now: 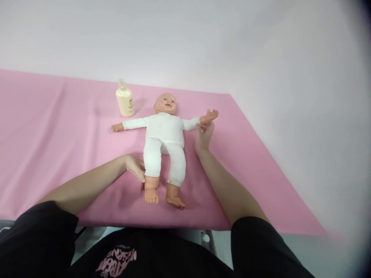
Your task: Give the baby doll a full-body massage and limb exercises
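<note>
On the doll [164, 129], 1 wrist [204, 120] is clasped by the right hand [204, 136]; 1 leg [152, 158] is touched by the left hand [135, 166], its closure unclear.

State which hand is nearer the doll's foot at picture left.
Left. The left hand is beside the ankle above that foot; the right hand is farther off, at the doll's wrist.

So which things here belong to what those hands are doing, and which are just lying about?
Part of the handling:
Doll, lying on its back
Left hand, at the doll's ankle
Right hand, at the doll's wrist

Seemingly just there:
Pump bottle, upright, untouched by either hand
Pink cloth, spread beneath doll and bottle
</note>
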Demonstrator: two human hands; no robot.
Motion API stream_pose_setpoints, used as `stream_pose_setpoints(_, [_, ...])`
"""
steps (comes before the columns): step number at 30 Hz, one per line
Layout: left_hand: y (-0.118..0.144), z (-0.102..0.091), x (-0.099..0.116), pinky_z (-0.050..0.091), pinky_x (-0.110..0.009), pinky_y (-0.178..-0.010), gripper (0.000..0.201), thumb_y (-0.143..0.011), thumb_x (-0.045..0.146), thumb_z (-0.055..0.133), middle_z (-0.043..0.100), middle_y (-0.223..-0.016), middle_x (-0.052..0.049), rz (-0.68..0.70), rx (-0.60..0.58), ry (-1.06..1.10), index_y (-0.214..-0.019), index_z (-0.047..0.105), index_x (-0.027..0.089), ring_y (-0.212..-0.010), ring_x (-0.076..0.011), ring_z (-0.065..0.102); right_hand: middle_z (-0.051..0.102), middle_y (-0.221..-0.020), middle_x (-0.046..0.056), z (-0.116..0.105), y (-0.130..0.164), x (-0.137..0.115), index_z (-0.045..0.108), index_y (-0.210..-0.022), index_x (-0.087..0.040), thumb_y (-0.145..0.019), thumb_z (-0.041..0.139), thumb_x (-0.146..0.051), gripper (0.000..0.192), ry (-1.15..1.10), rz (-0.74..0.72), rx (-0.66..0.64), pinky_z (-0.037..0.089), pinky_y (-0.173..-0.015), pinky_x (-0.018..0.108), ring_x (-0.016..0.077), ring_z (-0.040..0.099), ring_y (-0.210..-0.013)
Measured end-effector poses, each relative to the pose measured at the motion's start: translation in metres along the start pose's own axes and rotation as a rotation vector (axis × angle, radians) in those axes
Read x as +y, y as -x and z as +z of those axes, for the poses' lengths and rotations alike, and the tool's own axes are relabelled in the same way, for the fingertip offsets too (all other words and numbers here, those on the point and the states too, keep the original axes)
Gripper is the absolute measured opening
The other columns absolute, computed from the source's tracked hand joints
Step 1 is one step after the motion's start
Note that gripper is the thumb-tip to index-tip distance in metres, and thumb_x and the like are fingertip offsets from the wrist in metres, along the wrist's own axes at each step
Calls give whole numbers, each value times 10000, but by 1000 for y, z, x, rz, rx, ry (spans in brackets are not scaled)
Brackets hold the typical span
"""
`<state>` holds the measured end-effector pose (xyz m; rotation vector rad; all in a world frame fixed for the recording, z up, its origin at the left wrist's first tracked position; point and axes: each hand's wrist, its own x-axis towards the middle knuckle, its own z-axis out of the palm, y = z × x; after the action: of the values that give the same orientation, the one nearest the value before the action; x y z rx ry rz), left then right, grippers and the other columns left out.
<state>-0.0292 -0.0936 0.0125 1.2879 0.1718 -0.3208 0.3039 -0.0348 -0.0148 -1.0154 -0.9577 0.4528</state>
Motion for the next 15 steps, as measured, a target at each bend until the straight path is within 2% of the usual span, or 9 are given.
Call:
stream_pose_setpoints(2, [-2,0,4,660,-383,-821,425,-626,333,959,788,-926,-50,-70,-113,13,-999,834,174,-1014,-341,770,614,-1362,73,-5,-6,7,524,-1300,-277,-814,736,-425,551,-55,105,66,606,-959,379,201,673,-1184])
stream_pose_setpoints(5, [-6,4,8,674,-343,-736,429,-656,334,953,786,-862,-28,-136,-172,36,-1047,836,202,-855,-289,785,644,-1318,53,-13,-14,18,525,-1275,-283,-842,688,-368,470,-148,284,140,618,-962,391,171,714,-1108])
stream_pose_setpoints(8, [-9,11,13,672,-301,-725,440,-719,370,920,790,-895,-15,-152,-149,8,-1121,817,225,-838,-254,785,661,-1301,39,-17,-20,26,531,-1274,-292,-844,657,-311,448,-238,351,130,615,-998,412,162,723,-1092])
stream_pose_setpoints(10, [-9,16,19,677,-322,-705,430,-755,404,896,787,-893,-29,-158,-141,14,-1130,812,210,-832,-266,787,671,-1283,37,-17,-23,29,528,-1285,-296,-844,647,-299,457,-259,361,126,615,-1003,414,160,725,-1073])
stream_pose_setpoints(12, [-9,20,24,679,-367,-663,401,-732,409,911,774,-844,-45,-150,-105,43,-1057,825,189,-813,-299,787,681,-1257,40,-17,-24,29,527,-1287,-286,-840,645,-286,462,-267,375,134,619,-992,406,158,730,-1047])
stream_pose_setpoints(15, [-7,20,27,676,-404,-657,341,-666,423,946,734,-755,-47,-74,19,64,-890,829,194,-849,-334,781,689,-1231,48,-15,-25,29,533,-1268,-264,-826,653,-264,459,-281,396,159,625,-963,398,160,737,-1018])
